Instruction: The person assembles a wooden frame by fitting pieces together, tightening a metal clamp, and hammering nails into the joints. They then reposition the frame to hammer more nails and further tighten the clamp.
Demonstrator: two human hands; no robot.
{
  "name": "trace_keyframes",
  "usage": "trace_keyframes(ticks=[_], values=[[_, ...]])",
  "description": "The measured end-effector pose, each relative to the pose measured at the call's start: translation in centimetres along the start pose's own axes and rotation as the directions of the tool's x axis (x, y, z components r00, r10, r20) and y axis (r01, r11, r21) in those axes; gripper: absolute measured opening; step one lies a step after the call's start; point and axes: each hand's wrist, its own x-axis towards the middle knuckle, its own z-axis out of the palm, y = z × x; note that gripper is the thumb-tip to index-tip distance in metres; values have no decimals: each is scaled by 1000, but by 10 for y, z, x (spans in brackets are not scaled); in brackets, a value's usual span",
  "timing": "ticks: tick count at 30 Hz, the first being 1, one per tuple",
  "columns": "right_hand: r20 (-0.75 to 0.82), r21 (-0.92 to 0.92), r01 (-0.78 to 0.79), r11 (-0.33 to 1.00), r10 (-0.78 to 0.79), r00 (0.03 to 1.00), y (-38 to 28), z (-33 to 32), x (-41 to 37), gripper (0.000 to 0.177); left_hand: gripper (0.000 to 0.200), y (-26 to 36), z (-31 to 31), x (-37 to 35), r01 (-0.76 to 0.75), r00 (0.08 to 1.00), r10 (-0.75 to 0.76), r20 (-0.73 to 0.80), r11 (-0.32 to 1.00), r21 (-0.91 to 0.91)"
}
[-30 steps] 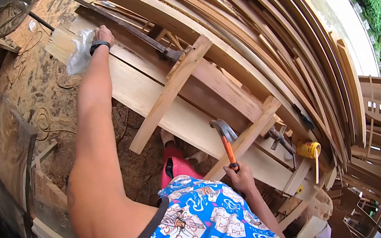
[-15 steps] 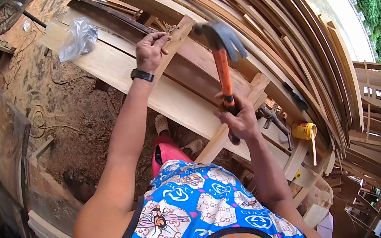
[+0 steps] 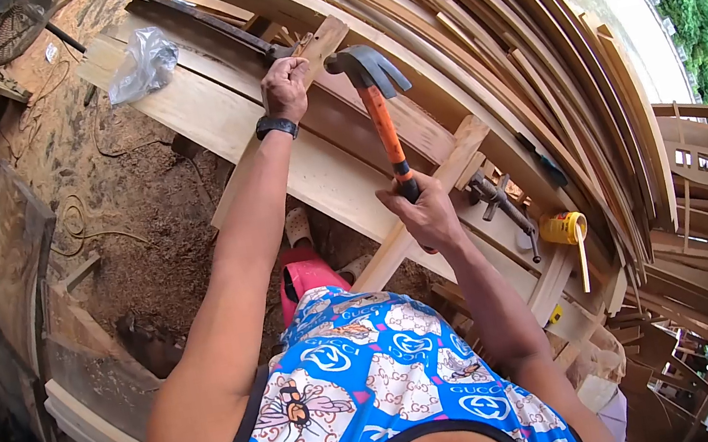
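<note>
Orange-handled hammer point(image 3: 381, 123): its head now stands closer beside the left hand point(image 3: 286, 89) than a moment ago. Right hand point(image 3: 424, 211) closed round the grip; left fingers curled at the wooden crosspiece point(image 3: 327, 36), contents undeterminable.

The right hand point(image 3: 428, 213) grips a hammer point(image 3: 382, 123), its head near the left hand point(image 3: 287, 90), at 1 of 2 wooden crosspieces point(image 3: 327, 38).
</note>
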Motion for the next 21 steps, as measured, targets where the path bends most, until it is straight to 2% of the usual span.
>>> trace_keyframes(ticks=[5, 7, 10, 11, 14, 17, 21], values=[[-3, -3, -15, 1000, 15, 1000, 10, 6, 11, 31, 15, -4, 3, -1, -60, 998, 60, -32, 998, 15], [-73, -257, 48, 965, -69, 995, -3, 7, 23, 34, 14, 0, 2, -2, -76, 996, 77, -38, 997, 23], [-64, -364, 8, 931, -34, 997, -15, 7, 42, 37, 12, 0, 2, -2, -110, 994, 111, -19, 994, 18], [-77, -356, 58, 933, -91, 993, -12, 9, 46, 38, 12, -3, 2, -1, -118, 993, 118, 7, 993, 6], [-92, -303, 100, 948, -134, 987, -32, 12, 49, 39, 12, -3, 1, -1, -87, 996, 86, 26, 996, 31], [-84, -358, 43, 933, -78, 993, -38, 11, 59, 38, 14, 3, 1, -2, -48, 999, 48, -1, 999, 14], [-84, -371, 49, 927, -86, 993, -31, 11, 66, 39, 18, 1, 3, 1, 21, 1000, -22, -10, 999, -31]])
